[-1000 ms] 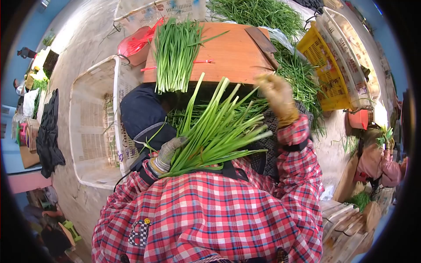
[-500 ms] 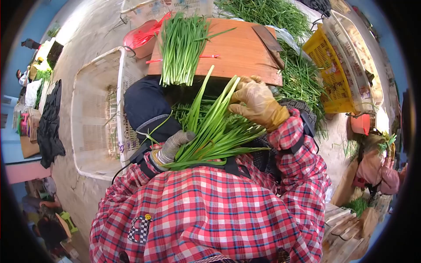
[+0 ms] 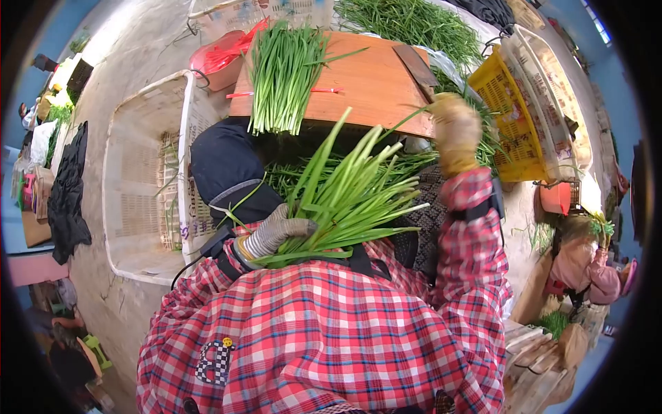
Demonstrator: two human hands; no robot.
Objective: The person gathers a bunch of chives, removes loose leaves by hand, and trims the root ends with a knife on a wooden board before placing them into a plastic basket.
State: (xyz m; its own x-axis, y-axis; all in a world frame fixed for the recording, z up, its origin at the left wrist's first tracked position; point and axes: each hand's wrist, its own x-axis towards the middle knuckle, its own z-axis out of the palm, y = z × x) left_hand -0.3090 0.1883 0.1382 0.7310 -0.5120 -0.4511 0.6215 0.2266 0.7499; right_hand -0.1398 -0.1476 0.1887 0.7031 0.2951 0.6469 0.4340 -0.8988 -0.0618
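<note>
My left hand [image 3: 277, 234], in a grey knit glove, is closed round a loose bunch of garlic chives [image 3: 348, 196] on my lap, their pale stem ends fanned up and to the right. My right hand [image 3: 456, 131], in a yellowish glove, is raised by the right end of the wooden board [image 3: 372, 76]. It is blurred but looks closed, with a single green blade running from its fingers down to the left. A neat bundle of garlic chives [image 3: 286, 79] lies on the board across a red tie [image 3: 327, 90].
A white crate [image 3: 145, 179] stands at my left, and a red basin [image 3: 219, 65] beyond it. A flat dark blade [image 3: 416, 67] rests on the board's right end. Loose greens [image 3: 414, 27] pile behind; a yellow crate [image 3: 510, 103] stands right. A person [image 3: 586, 265] sits far right.
My right hand has moved right and slightly up, away from the bunch, with a blade trailing from it. The stems in my left hand have spread and tilted to the right.
</note>
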